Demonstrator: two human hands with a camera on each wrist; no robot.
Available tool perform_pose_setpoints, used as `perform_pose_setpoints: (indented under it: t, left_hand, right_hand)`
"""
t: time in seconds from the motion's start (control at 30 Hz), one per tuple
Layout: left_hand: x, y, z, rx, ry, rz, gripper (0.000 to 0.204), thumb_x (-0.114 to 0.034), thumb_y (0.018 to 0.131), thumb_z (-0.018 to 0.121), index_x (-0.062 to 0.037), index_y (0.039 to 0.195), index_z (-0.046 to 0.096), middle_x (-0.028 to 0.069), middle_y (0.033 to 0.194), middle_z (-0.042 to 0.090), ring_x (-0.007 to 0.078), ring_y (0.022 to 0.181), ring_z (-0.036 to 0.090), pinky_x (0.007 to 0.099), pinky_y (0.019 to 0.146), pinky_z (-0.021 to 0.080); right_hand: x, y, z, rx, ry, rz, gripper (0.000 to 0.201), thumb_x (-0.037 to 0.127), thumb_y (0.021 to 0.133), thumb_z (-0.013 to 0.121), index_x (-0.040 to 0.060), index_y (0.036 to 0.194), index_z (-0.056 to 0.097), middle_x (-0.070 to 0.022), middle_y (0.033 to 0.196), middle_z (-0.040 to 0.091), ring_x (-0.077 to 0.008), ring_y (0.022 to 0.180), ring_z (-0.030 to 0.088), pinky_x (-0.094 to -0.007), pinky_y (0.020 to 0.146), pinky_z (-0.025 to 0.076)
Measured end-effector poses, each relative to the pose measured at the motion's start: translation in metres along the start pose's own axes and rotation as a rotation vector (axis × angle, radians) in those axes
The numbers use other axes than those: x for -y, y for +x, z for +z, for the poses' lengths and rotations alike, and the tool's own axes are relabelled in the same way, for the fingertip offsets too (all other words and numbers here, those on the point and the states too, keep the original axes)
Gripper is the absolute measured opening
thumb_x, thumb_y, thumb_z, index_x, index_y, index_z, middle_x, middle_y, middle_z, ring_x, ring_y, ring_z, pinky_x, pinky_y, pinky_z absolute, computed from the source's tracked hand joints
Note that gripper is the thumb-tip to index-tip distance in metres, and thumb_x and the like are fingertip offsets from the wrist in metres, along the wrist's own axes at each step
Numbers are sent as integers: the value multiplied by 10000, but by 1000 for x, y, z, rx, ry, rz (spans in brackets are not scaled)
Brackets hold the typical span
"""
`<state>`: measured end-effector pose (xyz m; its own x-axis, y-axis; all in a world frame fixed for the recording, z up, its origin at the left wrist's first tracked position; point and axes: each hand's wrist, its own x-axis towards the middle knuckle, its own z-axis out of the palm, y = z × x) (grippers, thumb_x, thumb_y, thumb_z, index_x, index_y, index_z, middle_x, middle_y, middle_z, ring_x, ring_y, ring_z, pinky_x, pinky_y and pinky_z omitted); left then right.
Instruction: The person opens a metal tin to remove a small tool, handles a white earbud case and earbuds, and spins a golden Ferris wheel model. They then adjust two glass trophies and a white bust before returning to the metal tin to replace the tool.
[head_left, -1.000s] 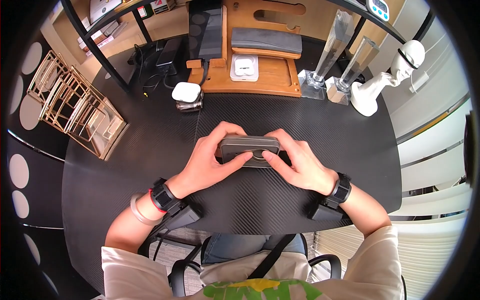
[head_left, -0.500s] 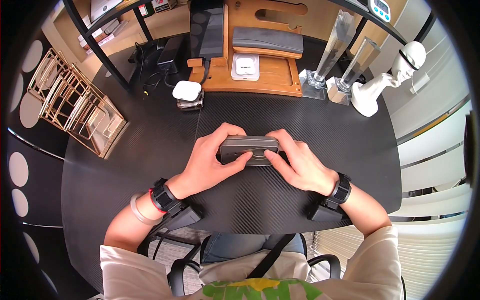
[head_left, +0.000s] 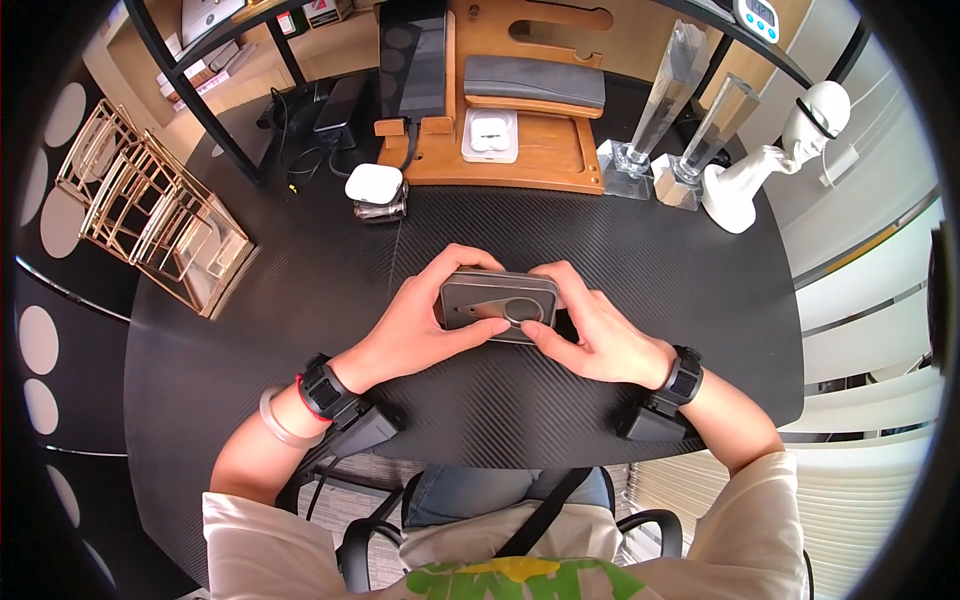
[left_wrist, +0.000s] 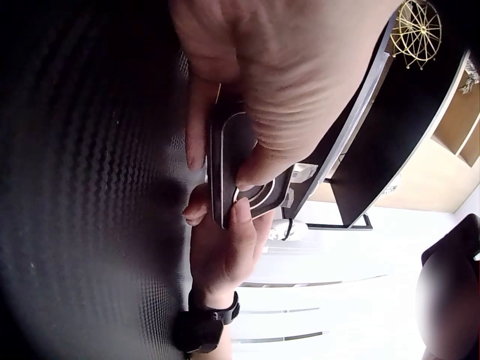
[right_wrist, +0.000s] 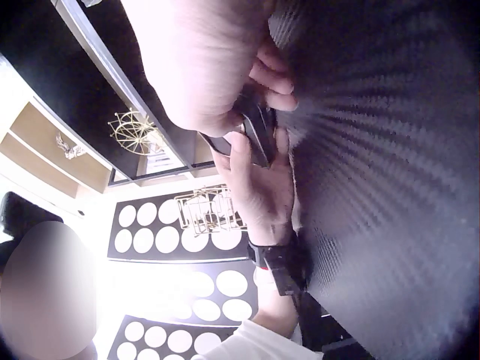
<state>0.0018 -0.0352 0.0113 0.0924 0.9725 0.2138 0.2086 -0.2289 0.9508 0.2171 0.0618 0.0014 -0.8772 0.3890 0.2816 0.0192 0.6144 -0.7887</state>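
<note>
Over the middle of the desk, both hands hold a dark grey, rounded rectangular case (head_left: 478,292) with a ring on its face. The left hand (head_left: 412,322) grips the left end, its thumb lying along the lower part of the face. From the right, the right hand (head_left: 598,335) grips the other end, its thumb tip near the bottom of the ring. Both thumb tips sit close together. In the left wrist view the case (left_wrist: 234,146) shows its thin side edge and part of the ring. The palm hides much of it in the right wrist view.
A wooden stand (head_left: 430,172) at the back holds a tablet and a white earbuds case (head_left: 490,133). Another white case (head_left: 374,184) lies left of it. A gold wire rack (head_left: 165,225) stands left; crystal trophies (head_left: 668,95) and a white bust (head_left: 735,190) stand right.
The case has tilted so that more of its face and ring shows. Both thumbs have shifted down towards its lower edge, the right thumb also slightly left.
</note>
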Motion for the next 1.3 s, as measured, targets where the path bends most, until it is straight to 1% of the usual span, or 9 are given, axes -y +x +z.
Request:
perform_pose_setpoints:
  t: [0.37,0.43,0.67,0.77,0.87,1.07,1.17,1.2,1.3]
  left_hand:
    - [4,-2,-2,47,20,-99,439,-58,830,767,-52,1181,504,26,1100,580,86,1025,565,253,867,473]
    - [6,-1,-3,18,-292,-156,421,-58,861,735,-49,1214,506,20,1101,575,87,1026,557,255,869,474]
    - [3,-2,0,12,-184,-163,381,-57,891,700,-30,1223,516,16,1098,570,88,1029,556,264,891,471]
    - [5,-1,-3,-2,-181,-132,364,-63,894,696,-25,1214,525,19,1094,588,86,1026,564,262,896,472]
    - [3,0,-5,-42,-313,-229,362,-67,889,694,-25,1214,541,31,1107,625,87,1061,573,256,919,476]
    - [-3,2,-7,-28,-504,-328,538,-85,878,709,-31,1355,465,68,1274,578,135,1170,558,295,1010,455]
    - [5,0,0,1,-421,-50,663,-63,857,732,-38,1421,383,87,1417,474,167,1280,489,333,1057,429]
    - [8,0,0,29,-421,-93,759,-51,820,772,-40,1443,338,92,1496,383,181,1351,416,370,1092,400]
    - [18,1,-2,45,-248,-30,750,-92,814,795,-49,1421,357,88,1378,471,204,1287,484,404,1082,430]
  right_hand:
    - [7,3,-2,26,185,143,299,164,1003,521,24,1227,383,-130,743,643,-217,560,642,-331,519,478]
    - [11,3,-2,-30,258,210,276,172,1022,486,21,1228,380,-128,773,667,-197,607,670,-320,546,502]
    - [10,4,-2,-52,207,196,252,167,1021,490,26,1206,393,-121,749,669,-207,600,668,-323,572,512]
    - [10,5,-1,-44,238,262,356,162,993,547,23,1285,397,-153,918,671,-220,750,677,-336,635,523]
    - [18,10,-6,-194,-198,-82,720,185,819,758,53,1430,401,-160,1281,478,-304,1123,500,-374,890,491]
    - [16,9,-6,-181,-345,-100,730,208,723,841,51,1350,501,-123,1210,504,-305,1111,508,-381,910,493]
    - [13,9,-4,-221,-218,-47,719,194,743,832,55,1357,485,-123,1205,510,-284,1099,532,-376,895,505]
    - [12,9,-3,-234,-116,-1,709,186,757,824,57,1360,475,-125,1204,513,-273,1094,547,-372,888,511]
    - [5,6,4,-161,21,2,703,181,779,809,55,1372,453,-136,1205,520,-264,1096,567,-363,881,521]
